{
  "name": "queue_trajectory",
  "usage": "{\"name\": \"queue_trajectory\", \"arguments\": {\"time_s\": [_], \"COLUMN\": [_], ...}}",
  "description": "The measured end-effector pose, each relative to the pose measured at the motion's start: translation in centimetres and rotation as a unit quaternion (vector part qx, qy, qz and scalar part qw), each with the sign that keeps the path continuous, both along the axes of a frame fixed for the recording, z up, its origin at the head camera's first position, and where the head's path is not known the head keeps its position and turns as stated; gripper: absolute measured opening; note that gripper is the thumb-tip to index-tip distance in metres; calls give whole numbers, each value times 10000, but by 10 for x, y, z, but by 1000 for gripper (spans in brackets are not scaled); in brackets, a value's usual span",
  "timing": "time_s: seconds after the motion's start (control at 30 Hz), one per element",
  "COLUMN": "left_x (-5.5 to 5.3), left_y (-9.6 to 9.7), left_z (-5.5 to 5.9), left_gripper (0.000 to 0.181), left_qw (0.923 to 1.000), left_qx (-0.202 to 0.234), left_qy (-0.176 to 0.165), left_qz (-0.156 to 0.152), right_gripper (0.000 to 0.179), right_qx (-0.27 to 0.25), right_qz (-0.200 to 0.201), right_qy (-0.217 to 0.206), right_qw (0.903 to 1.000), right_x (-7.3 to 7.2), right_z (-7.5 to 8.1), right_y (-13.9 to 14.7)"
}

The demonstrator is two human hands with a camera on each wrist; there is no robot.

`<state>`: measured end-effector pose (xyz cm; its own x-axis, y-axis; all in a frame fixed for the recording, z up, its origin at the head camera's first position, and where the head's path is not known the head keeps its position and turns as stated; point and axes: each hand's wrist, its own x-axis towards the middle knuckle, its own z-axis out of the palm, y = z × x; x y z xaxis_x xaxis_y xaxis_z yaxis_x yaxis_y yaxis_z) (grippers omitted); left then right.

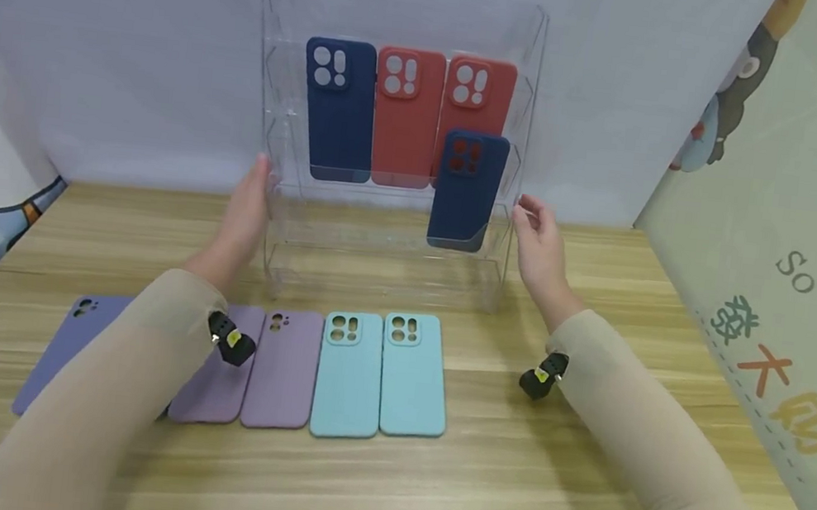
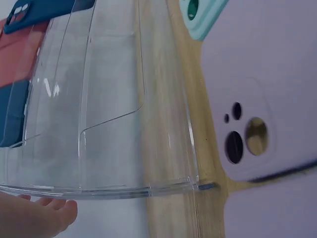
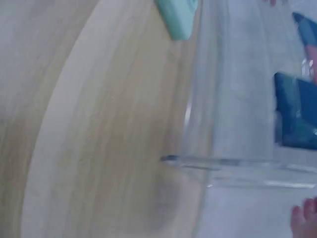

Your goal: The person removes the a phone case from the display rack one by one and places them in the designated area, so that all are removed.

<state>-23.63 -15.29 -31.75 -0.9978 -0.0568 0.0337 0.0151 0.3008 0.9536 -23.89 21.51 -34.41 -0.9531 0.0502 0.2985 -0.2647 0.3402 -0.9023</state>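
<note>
1. Clear rack (image 1: pixel 352 221) stands on the table (image 1: pixel 504 481), between my left hand (image 1: pixel 243 208) and right hand (image 1: pixel 542 252).
2. Finger state: left fingers nearly straight, right loosely bent, each at one side of the rack. I see nothing gripped; contact I cannot confirm.
3. Caution: uneven pressure from me could skew the rack; the lower blue case (image 1: pixel 465 203) might then slide.
4. Caution: dragging the rack forward could knock the turquoise cases (image 1: pixel 347 386).
5. Count: one rack, bearing two blue cases and two red cases (image 1: pixel 404 134); two turquoise and at least three purple cases (image 1: pixel 281 375) on the table, my left sleeve (image 1: pixel 103 389) hiding part of the row.
</note>
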Motion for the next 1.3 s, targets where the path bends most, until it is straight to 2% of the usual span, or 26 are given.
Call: {"name": "queue_trajectory", "arguments": {"time_s": [0.07, 0.13, 0.2, 0.23, 0.37, 0.47, 0.57, 0.7, 0.83, 1.03, 1.2, 1.3], "left_x": [-6, -10, -14, -16, -24, -28, -28, -27, -26, -23, -15, -11], "left_y": [0, 0, 0, 1, 5, 8, 8, 7, 6, 6, 3, 2], "left_z": [-1, -3, -6, -7, -14, -19, -23, -25, -25, -26, -32, -32], "left_gripper": [78, 79, 78, 77, 72, 71, 74, 77, 75, 74, 55, 51], "left_qw": [9997, 9989, 9979, 9973, 9950, 9942, 9947, 9945, 9940, 9946, 9952, 9978], "left_qx": [206, 438, 611, 710, 909, 790, 494, 325, 360, 293, 20, -136], "left_qy": [-68, -131, -196, -196, -33, 155, 157, 134, 204, 450, 707, 388], "left_qz": [-59, -86, -43, 1, 403, 712, 883, 985, 1009, 888, 672, 514], "right_gripper": [41, 34, 33, 34, 39, 46, 51, 53, 49, 38, 33, 34], "right_qx": [-146, -141, -136, -146, -205, -273, -384, -323, -64, 312, 504, 502], "right_qz": [-94, 15, 340, 508, 905, 889, 782, 486, 180, 0, -31, 81], "right_qy": [841, 1431, 1734, 1757, 1430, 1244, 1115, 953, 796, 650, 588, 469], "right_qw": [9963, 9896, 9842, 9830, 9854, 9879, 9899, 9937, 9966, 9974, 9970, 9976], "right_x": [6, 11, 17, 19, 30, 31, 22, 7, 1, -4, -5, -6], "right_z": [7, 15, 23, 27, 42, 45, 40, 31, 29, 31, 32, 32], "right_y": [-4, -9, -15, -18, -32, -38, -41, -44, -50, -54, -52, -48]}}
